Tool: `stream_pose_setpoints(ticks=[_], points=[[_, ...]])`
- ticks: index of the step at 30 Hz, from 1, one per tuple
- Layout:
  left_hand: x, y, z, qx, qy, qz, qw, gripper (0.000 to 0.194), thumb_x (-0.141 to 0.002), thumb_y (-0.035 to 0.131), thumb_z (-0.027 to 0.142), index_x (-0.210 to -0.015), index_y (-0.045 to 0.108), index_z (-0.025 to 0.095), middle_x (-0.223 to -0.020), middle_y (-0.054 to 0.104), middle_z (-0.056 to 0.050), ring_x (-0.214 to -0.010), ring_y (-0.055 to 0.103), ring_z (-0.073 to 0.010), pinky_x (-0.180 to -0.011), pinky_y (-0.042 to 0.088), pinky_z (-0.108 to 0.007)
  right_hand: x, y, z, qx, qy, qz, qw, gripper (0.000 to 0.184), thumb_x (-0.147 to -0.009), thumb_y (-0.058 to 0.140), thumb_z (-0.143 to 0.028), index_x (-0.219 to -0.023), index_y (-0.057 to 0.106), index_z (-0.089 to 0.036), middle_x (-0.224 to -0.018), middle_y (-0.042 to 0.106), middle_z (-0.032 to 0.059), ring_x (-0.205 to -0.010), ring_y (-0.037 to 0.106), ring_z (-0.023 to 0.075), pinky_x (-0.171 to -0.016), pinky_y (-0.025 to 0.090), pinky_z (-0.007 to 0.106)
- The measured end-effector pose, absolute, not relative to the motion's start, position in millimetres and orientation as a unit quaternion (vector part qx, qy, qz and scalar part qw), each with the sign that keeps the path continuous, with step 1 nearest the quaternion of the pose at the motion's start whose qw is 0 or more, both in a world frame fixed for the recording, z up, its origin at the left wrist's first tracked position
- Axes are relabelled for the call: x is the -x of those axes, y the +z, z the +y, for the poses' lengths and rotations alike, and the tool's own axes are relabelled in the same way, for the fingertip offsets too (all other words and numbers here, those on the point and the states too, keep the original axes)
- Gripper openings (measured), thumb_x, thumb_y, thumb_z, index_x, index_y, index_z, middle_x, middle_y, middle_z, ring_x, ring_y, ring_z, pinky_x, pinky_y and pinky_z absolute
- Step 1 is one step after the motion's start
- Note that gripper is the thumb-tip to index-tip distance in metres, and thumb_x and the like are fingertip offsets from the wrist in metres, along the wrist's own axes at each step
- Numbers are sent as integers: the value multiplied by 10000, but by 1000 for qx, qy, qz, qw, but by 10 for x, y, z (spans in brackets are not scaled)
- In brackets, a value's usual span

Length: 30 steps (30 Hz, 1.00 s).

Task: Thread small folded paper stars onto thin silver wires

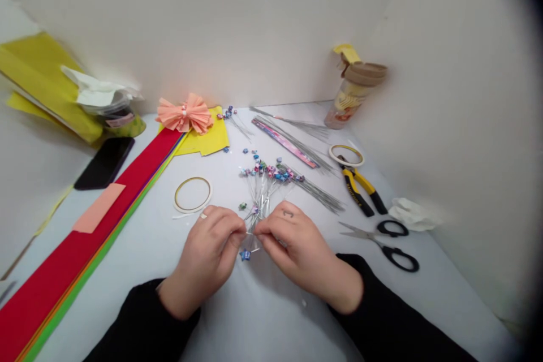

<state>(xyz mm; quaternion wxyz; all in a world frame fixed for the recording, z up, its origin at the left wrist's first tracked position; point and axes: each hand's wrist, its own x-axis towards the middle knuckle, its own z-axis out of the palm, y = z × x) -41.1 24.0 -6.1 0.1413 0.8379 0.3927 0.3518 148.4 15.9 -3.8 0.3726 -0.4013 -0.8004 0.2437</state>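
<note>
My left hand [214, 246] and my right hand [292, 240] meet at the middle of the table, fingertips pinched close together. Between them runs a thin pale strip [250, 233], too small to make out fully. A blue folded paper star [245, 255] shows just below the fingertips. Right behind my hands lies a bunch of wire stems [263, 195] tipped with small colourful paper stars [282, 174]. A loose green star [242, 206] rests by my left fingers. The roll of white tape [193, 208] lies beyond my left hand.
Scissors [373, 235], yellow-black pliers [358, 184], another tape roll [359, 162] and crumpled tissue [413, 214] lie right. Bare wires [320, 195] and a patterned paper strip [284, 141] lie behind. Left are coloured paper sheets [97, 249], a phone [105, 163] and a pleated bow [185, 113]. A cup [352, 93] stands back right.
</note>
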Motion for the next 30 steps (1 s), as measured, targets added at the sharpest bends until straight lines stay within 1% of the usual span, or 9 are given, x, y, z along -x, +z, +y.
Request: stream_pose_setpoints(ticks=[5,9,11,12,14,15,20,25,30], points=[[408,-105,223,-840,320,407,160,169,-878,453,32,-813,509,178,-805,542,-34,-778,502,-166,-707,422,-296,-1451,-53,140,400,245,-809,355,130,-846,548,-74,-862,637,-167,-728,647,28,-749,516,185,-751,432,340],[405,-86,216,-824,347,408,185,165,-882,481,46,-810,516,190,-787,556,-12,-774,518,-146,-711,430,-268,-1449,-57,134,406,260,-796,366,146,-837,558,-66,-889,638,-178,-747,659,24,-776,534,187,-767,434,336],[405,-85,215,-807,365,422,192,143,-862,536,59,-884,529,199,-778,574,7,-747,525,-132,-705,435,-249,-1455,-59,135,415,258,-789,372,145,-840,568,-75,-894,640,-189,-747,663,20,-787,541,190,-774,428,341],[405,-87,214,-796,376,433,194,177,-845,567,67,-950,525,203,-775,582,17,-726,526,-126,-697,437,-242,-1458,-60,135,419,255,-788,373,144,-842,569,-79,-891,639,-195,-747,662,18,-786,541,191,-775,424,345],[404,-92,212,-771,398,456,198,307,-814,610,80,-1068,489,201,-769,590,31,-685,522,-119,-671,441,-233,-1462,-60,132,422,246,-788,375,143,-844,565,-78,-878,633,-199,-745,656,18,-778,535,190,-769,418,344],[404,-91,211,-764,402,463,202,332,-804,622,85,-1083,483,201,-764,592,35,-676,521,-118,-663,442,-231,-1462,-59,129,422,242,-788,378,144,-843,561,-74,-873,629,-197,-744,653,19,-775,531,190,-762,417,341],[396,-39,217,-785,372,449,208,139,-814,612,85,-859,576,211,-751,615,27,-724,542,-122,-678,440,-229,-1456,-50,113,426,220,-783,397,144,-832,552,-54,-858,619,-178,-730,636,26,-769,519,191,-744,409,339],[387,2,222,-781,375,451,216,138,-812,605,61,-814,589,198,-740,623,21,-725,557,-119,-670,447,-224,-1454,-44,108,431,218,-786,385,133,-834,546,-63,-853,613,-176,-723,619,28,-756,510,192,-733,400,352],[386,11,215,-799,391,411,200,155,-826,594,39,-827,581,193,-764,643,14,-750,571,-118,-718,458,-240,-1454,-16,90,426,204,-796,380,146,-857,562,-90,-938,641,-183,-793,643,37,-799,504,202,-760,392,378]])
